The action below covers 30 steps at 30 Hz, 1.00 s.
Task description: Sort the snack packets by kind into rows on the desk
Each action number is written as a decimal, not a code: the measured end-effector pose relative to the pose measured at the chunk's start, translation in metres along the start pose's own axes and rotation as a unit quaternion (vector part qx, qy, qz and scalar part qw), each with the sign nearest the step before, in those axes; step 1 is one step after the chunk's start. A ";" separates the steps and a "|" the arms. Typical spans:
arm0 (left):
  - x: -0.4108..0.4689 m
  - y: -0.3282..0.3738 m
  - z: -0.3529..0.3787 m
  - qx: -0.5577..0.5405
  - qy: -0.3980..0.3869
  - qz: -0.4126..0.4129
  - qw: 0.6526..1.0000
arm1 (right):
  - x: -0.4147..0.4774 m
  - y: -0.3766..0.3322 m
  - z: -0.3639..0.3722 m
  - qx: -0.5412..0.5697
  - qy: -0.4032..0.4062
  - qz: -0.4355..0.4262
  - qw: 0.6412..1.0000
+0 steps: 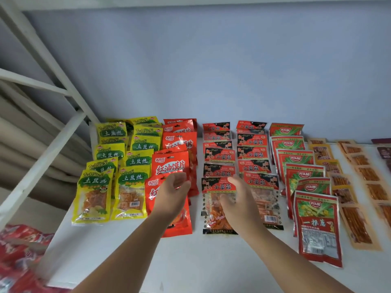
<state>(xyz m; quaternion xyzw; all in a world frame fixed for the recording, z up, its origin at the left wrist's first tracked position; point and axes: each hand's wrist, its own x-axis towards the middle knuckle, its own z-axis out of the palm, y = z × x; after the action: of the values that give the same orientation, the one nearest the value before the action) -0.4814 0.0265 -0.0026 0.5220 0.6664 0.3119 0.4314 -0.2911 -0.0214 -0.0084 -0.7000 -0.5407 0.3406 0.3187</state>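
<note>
Bare left hand half-open over red packet; right hand open, empty

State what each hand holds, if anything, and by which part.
Nothing is held. The left hand hovers open over a red packet; the right hand is open above a black-and-red packet.

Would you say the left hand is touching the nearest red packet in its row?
Cannot tell. In the head view, the left hand overlaps the red packet, but one downward angle cannot show contact or a gap.
</note>
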 end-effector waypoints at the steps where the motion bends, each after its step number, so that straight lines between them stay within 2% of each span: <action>1: -0.004 -0.005 -0.009 0.015 0.012 0.004 1.000 | -0.001 -0.005 0.005 0.008 0.001 -0.008 1.000; 5: -0.023 -0.034 -0.033 0.111 0.095 0.050 0.988 | -0.010 -0.027 0.035 0.028 -0.019 -0.016 0.999; 7: -0.030 -0.051 -0.040 0.168 0.119 0.036 0.978 | -0.017 -0.035 0.052 0.030 -0.051 -0.012 0.998; 10: -0.035 -0.074 -0.046 0.214 0.080 -0.036 0.973 | -0.030 -0.041 0.076 0.019 -0.099 0.001 0.995; 14: -0.033 -0.085 -0.046 0.196 0.030 -0.025 0.980 | -0.040 -0.044 0.093 0.006 -0.151 0.032 0.988; 20: -0.027 -0.084 -0.050 0.161 0.009 0.006 0.987 | -0.046 -0.040 0.088 -0.006 -0.134 0.042 0.990; 25: -0.031 -0.084 -0.057 0.168 0.009 0.021 0.986 | -0.046 -0.039 0.076 -0.008 -0.114 0.033 0.993; 30: -0.039 -0.077 -0.061 0.183 -0.002 0.031 0.983 | -0.044 -0.036 0.058 -0.056 -0.110 0.037 0.992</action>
<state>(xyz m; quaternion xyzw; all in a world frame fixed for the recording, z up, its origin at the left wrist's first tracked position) -0.5662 -0.0293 -0.0329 0.6132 0.6949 0.1972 0.3196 -0.3658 -0.0523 -0.0059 -0.6946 -0.5641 0.3966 0.2047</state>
